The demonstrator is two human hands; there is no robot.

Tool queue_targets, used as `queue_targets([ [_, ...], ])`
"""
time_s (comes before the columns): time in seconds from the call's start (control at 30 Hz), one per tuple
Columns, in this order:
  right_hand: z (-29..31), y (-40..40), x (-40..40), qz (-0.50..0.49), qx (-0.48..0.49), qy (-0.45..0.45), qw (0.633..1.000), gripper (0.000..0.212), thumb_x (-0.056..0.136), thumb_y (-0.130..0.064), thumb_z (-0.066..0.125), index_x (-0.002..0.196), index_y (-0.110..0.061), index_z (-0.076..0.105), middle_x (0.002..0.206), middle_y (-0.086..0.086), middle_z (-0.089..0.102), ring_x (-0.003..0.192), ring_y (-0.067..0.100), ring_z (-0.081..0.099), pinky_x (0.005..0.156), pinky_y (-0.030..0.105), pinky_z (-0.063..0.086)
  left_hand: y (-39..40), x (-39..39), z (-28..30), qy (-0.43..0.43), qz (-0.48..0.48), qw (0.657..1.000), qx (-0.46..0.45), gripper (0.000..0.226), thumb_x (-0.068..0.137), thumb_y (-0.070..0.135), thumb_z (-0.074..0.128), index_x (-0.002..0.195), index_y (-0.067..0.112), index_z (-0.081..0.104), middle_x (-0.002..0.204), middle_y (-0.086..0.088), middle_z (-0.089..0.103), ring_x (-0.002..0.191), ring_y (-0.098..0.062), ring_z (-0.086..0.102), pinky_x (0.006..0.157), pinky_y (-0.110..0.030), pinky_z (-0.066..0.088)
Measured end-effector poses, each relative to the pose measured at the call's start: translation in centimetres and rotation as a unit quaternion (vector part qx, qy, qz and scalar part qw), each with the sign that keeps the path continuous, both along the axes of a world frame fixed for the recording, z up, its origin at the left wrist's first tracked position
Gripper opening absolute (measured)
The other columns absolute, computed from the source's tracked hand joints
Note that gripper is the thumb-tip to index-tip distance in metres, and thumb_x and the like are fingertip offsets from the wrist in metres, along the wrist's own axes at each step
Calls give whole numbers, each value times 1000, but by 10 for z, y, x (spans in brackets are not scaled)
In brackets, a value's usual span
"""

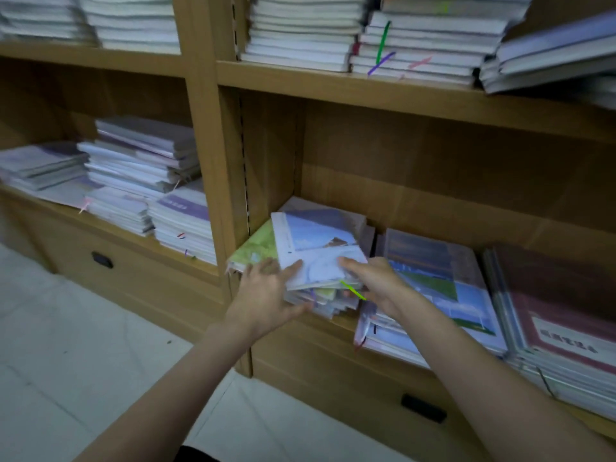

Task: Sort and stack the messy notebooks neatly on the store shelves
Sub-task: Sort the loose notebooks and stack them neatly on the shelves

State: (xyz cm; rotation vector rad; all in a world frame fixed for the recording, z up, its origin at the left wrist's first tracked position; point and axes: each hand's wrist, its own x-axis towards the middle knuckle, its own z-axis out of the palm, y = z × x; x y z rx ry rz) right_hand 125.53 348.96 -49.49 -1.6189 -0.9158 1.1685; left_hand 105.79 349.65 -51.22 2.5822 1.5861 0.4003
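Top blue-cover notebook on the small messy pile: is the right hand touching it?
Touching. The head view shows the right hand with its thumb lying on the top blue-cover notebook, fingers at the pile's right edge.

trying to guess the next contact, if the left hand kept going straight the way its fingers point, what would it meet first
Probably the messy notebook stack; the left hand already grips its near-left edge, fingers pointing up and right across its blue top cover.

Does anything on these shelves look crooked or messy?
Yes. The small pile that both hands hold on the lower shelf is fanned out, its top notebook twisted. On the upper right, a stack tilts and juts past the shelf edge.
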Motion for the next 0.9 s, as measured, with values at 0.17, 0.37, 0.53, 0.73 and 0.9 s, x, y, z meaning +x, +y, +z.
queue_targets([
  [0.17,13,-15,40,10,-40,-68,997,22,90,-14,63,101,5,62,64,11,66,40,16,61,41,24,51,-4,-9,-4,-40,-38,998,-28,94,64,76,16,147,33,19,149,-1,36,143,-17,18,114,-31,12],
  [0.37,32,-28,72,-62,10,-45,997,14,94,-2,51,83,2,57,77,16,61,46,13,62,39,19,50,4,6,15,-111,-45,981,-154,88,69,68,44,141,17,41,142,-2,45,137,-24,32,108,-36,32],
  [0.53,49,-50,122,-175,80,94,977,15,94,6,42,91,2,57,88,17,61,39,7,60,37,19,49,10,12,21,-157,-14,972,-176,55,91,20,59,141,13,39,144,-1,41,132,-16,38,89,-11,29],
  [0.73,49,-59,134,-203,91,244,944,22,97,4,38,115,8,50,134,19,45,75,25,64,65,28,55,11,38,17,-165,-1,973,-162,44,94,24,54,136,14,46,137,-9,46,123,-25,45,94,-25,38],
  [0.9,28,-54,61,-74,9,134,988,14,94,11,41,96,14,54,92,19,57,84,28,59,85,40,49,4,41,14,-254,84,958,-106,35,98,13,41,131,8,53,124,-15,60,110,-32,55,82,-28,41],
])
